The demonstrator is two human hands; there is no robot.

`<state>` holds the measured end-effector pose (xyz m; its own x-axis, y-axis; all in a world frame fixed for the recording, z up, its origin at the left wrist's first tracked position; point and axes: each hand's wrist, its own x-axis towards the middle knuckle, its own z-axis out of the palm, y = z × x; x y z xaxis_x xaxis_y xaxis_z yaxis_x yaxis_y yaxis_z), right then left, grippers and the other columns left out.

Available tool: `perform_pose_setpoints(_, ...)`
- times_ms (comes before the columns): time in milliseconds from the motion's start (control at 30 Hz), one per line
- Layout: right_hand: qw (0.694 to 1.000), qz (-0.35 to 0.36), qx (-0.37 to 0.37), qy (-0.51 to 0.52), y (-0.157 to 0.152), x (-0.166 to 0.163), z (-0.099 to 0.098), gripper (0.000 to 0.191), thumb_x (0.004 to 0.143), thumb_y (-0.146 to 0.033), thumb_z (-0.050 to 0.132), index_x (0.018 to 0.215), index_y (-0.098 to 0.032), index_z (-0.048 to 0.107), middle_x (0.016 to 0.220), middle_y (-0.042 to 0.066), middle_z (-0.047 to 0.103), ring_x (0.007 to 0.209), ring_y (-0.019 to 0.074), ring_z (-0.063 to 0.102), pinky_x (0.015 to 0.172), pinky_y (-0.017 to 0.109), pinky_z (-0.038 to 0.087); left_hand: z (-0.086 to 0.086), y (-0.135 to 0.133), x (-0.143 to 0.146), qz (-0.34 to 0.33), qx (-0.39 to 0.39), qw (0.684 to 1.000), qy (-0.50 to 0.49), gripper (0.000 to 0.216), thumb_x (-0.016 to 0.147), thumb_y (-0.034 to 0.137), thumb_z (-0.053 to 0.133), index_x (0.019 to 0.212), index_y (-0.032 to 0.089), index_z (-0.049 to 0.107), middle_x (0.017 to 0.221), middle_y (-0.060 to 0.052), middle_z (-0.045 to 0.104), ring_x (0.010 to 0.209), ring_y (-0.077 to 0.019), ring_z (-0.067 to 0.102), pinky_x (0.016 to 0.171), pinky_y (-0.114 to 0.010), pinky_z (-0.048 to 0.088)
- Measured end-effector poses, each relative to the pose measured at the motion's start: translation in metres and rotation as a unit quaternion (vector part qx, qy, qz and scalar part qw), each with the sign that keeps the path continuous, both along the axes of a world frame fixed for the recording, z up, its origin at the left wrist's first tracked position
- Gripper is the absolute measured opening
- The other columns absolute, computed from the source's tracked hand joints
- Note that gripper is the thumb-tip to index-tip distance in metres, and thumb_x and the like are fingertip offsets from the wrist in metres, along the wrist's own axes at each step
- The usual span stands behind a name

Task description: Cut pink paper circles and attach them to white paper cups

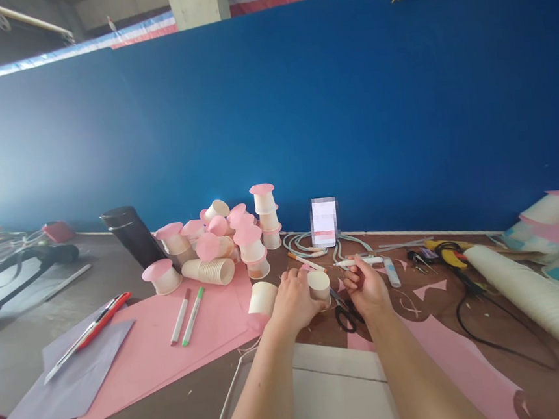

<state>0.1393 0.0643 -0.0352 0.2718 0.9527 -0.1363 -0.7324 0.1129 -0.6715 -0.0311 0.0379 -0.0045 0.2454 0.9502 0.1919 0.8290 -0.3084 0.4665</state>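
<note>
My left hand (293, 303) is closed around a small white paper cup (320, 286) held upside down just above the table. My right hand (366, 287) is closed in a pinch on a white pen or marker (362, 261) that points left, near the cup. Black scissors (346, 312) lie on the table between and under my hands. Another upside-down paper cup (262, 298) stands to the left of my left hand, on the edge of a pink paper sheet (150, 351).
A heap of paper cups with pink caps (223, 240), a black cylinder (135, 238), two markers (187, 315), a red utility knife (92, 330) on grey paper, cables (306, 243), a glue gun (447, 253), a white paper roll (532, 295), a blue wall behind.
</note>
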Motion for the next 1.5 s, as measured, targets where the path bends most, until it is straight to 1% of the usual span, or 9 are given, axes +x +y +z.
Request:
perform_pose_setpoints(233, 1.000, 0.006, 0.003, -0.002, -0.001, -0.002, 0.002, 0.028, 0.065, -0.032, 0.078, 0.080, -0.017, 0.060, 0.056, -0.009, 0.043, 0.040, 0.0004, 0.034, 0.031, 0.011, 0.027, -0.003, 0.002, 0.006, 0.016, -0.040, 0.999, -0.020, 0.050, 0.063, 0.038, 0.072, 0.103, 0.012, 0.055, 0.105, -0.016, 0.062, 0.101, -0.0322, 0.056, 0.083, -0.039, 0.043)
perform_pose_setpoints(567, 0.999, 0.019, 0.027, 0.037, 0.000, 0.001, 0.001, 0.029, 0.065, -0.028, 0.079, 0.080, -0.018, 0.058, 0.056, -0.009, 0.042, 0.040, -0.0001, 0.033, 0.032, 0.010, 0.027, 0.004, -0.001, 0.018, 0.060, -0.038, 0.978, -0.198, 0.043, 0.068, 0.036, 0.068, 0.105, 0.019, 0.053, 0.103, -0.010, 0.065, 0.094, -0.0269, 0.061, 0.078, -0.036, 0.046)
perform_pose_setpoints(667, 0.996, 0.021, 0.050, 0.070, -0.001, 0.004, 0.003, 0.029, 0.066, -0.028, 0.079, 0.084, -0.019, 0.059, 0.057, -0.010, 0.043, 0.041, -0.0002, 0.033, 0.034, 0.008, 0.029, 0.000, 0.002, 0.024, 0.059, -0.058, 0.928, -0.363, 0.044, 0.068, 0.038, 0.070, 0.106, 0.021, 0.056, 0.105, -0.007, 0.064, 0.094, -0.0229, 0.061, 0.080, -0.033, 0.047)
perform_pose_setpoints(867, 0.990, 0.024, 0.087, 0.104, -0.005, 0.007, 0.007, 0.029, 0.068, -0.027, 0.079, 0.090, -0.020, 0.061, 0.063, -0.008, 0.046, 0.044, -0.0005, 0.035, 0.037, 0.007, 0.033, -0.024, 0.009, 0.047, -0.009, -0.221, 0.707, -0.672, 0.051, 0.076, 0.050, 0.063, 0.114, 0.016, 0.056, 0.106, -0.010, 0.063, 0.088, -0.0197, 0.063, 0.072, -0.030, 0.053)
perform_pose_setpoints(967, 0.991, 0.024, 0.095, 0.096, -0.007, 0.006, 0.008, 0.027, 0.070, -0.028, 0.077, 0.092, -0.021, 0.062, 0.064, -0.008, 0.047, 0.044, -0.0006, 0.035, 0.037, 0.007, 0.032, -0.031, 0.012, 0.053, -0.005, -0.250, 0.637, -0.729, 0.054, 0.076, 0.050, 0.064, 0.116, 0.015, 0.054, 0.103, -0.011, 0.062, 0.086, -0.0187, 0.063, 0.068, -0.030, 0.055)
perform_pose_setpoints(1167, 0.996, -0.009, 0.084, -0.015, -0.010, -0.003, 0.011, 0.029, 0.074, -0.036, 0.072, 0.098, -0.021, 0.065, 0.066, -0.007, 0.053, 0.041, -0.0005, 0.030, 0.035, 0.011, 0.027, -0.032, 0.020, 0.052, 0.008, -0.270, 0.563, -0.781, 0.052, 0.078, 0.052, 0.061, 0.111, 0.013, 0.055, 0.093, -0.010, 0.063, 0.078, -0.0180, 0.063, 0.064, -0.030, 0.056)
perform_pose_setpoints(1300, 0.983, -0.091, 0.075, -0.138, -0.015, -0.011, 0.017, 0.038, 0.078, -0.047, 0.065, 0.104, -0.019, 0.062, 0.070, -0.004, 0.059, 0.039, 0.0011, 0.033, 0.034, 0.014, 0.026, -0.025, 0.023, 0.050, 0.024, -0.284, 0.530, -0.799, 0.050, 0.080, 0.050, 0.059, 0.113, 0.012, 0.055, 0.096, -0.012, 0.063, 0.080, -0.0185, 0.064, 0.065, -0.030, 0.056)
perform_pose_setpoints(1367, 0.953, -0.149, 0.069, -0.254, -0.020, -0.016, 0.020, 0.040, 0.083, -0.050, 0.059, 0.106, -0.017, 0.061, 0.075, 0.000, 0.062, 0.040, 0.0030, 0.039, 0.035, 0.017, 0.031, -0.024, 0.023, 0.050, 0.029, -0.282, 0.528, -0.801, 0.050, 0.080, 0.050, 0.060, 0.112, 0.012, 0.056, 0.097, -0.012, 0.064, 0.080, -0.0187, 0.064, 0.065, -0.030, 0.056)
perform_pose_setpoints(1500, 0.859, -0.235, 0.122, -0.439, -0.031, -0.025, 0.020, 0.035, 0.089, -0.043, 0.051, 0.112, -0.017, 0.055, 0.089, 0.007, 0.065, 0.049, 0.0088, 0.052, 0.045, 0.024, 0.045, -0.026, 0.025, 0.051, 0.036, -0.277, 0.525, -0.804, 0.053, 0.077, 0.053, 0.061, 0.111, 0.013, 0.056, 0.097, -0.012, 0.064, 0.079, -0.0193, 0.064, 0.066, -0.032, 0.055)
